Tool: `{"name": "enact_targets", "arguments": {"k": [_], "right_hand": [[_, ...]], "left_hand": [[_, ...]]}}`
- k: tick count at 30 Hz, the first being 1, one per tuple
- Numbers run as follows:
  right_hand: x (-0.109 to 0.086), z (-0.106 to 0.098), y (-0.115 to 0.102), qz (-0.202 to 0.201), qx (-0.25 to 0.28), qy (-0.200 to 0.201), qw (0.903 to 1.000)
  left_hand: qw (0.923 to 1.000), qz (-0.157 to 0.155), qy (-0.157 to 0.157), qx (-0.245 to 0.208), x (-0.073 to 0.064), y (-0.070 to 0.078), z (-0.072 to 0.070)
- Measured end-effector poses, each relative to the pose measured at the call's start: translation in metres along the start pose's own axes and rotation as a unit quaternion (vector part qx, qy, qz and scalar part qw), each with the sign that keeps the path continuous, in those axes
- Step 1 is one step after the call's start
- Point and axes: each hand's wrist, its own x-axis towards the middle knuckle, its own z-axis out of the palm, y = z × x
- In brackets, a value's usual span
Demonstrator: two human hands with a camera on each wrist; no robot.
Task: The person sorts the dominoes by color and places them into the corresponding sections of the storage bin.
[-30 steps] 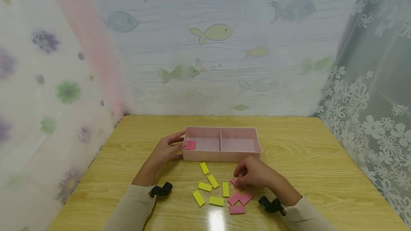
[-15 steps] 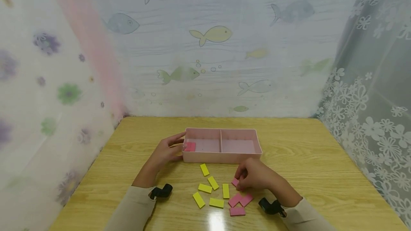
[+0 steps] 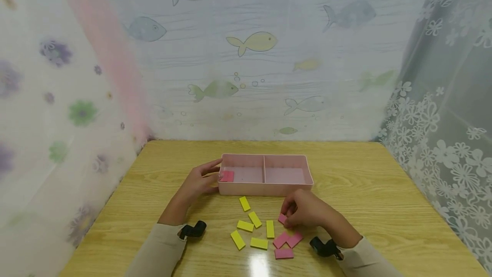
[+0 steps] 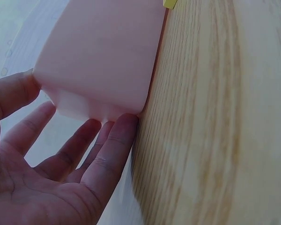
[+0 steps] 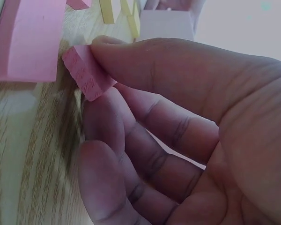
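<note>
A pink two-compartment box (image 3: 246,189) stands on the table; a pink block (image 3: 228,176) lies in the left corner of its left compartment. My left hand (image 3: 199,178) is at the box's left end, with thumb and fingertips touching the box wall (image 4: 103,51) and fairly straight fingers. In front of the box, my right hand (image 3: 305,208) pinches a small flat pink block (image 5: 86,72) between thumb and fingers, close over the table and tilted. Just below that hand lie more pink blocks (image 3: 284,253).
Several yellow blocks (image 3: 259,243) are scattered in front of the box, left of the pink ones. The wooden table (image 3: 357,174) meets a fish-patterned curtain (image 3: 246,97) at the back. The box's right compartment (image 3: 286,175) shows a bare floor.
My right fingers have taken hold of the pink block and tilted it up from where it lay flatter. The left hand and the box stay in place.
</note>
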Motion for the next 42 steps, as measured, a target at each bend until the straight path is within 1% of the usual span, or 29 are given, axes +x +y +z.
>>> {"name": "enact_targets", "arguments": {"k": [6, 9, 13, 17, 23, 26, 31, 35, 42], "right_hand": [[0.000, 0.001, -0.001, 0.003, 0.033, -0.005, 0.9994], [0.000, 0.001, -0.001, 0.002, 0.041, -0.005, 0.9992], [0.000, 0.000, -0.001, -0.007, 0.037, -0.001, 0.9993], [0.001, -0.003, -0.001, -0.014, 0.020, 0.010, 0.9996], [-0.002, -0.007, 0.000, 0.004, 0.011, 0.029, 0.9995], [-0.002, -0.010, -0.004, 0.013, 0.010, 0.040, 0.9991], [0.001, -0.016, -0.010, 0.001, 0.010, 0.049, 0.9987], [0.005, -0.022, -0.014, -0.010, 0.009, 0.056, 0.9983], [0.014, -0.033, -0.025, 0.000, 0.007, 0.078, 0.9969]], "left_hand": [[1.0000, -0.001, 0.001, 0.000, 0.000, 0.001, 0.000], [1.0000, -0.002, 0.001, 0.002, -0.001, 0.001, -0.001], [1.0000, -0.003, 0.001, 0.004, -0.001, 0.001, -0.002], [1.0000, -0.001, 0.004, 0.002, -0.001, 0.001, -0.001], [0.9999, 0.002, -0.008, -0.013, 0.005, -0.003, 0.001], [0.9999, 0.002, -0.006, -0.012, 0.006, -0.005, 0.001], [0.9999, -0.005, 0.005, -0.009, 0.004, -0.004, 0.000], [1.0000, -0.005, 0.000, -0.008, 0.002, -0.004, -0.001], [1.0000, -0.005, 0.002, -0.007, 0.004, -0.005, -0.001]]}}
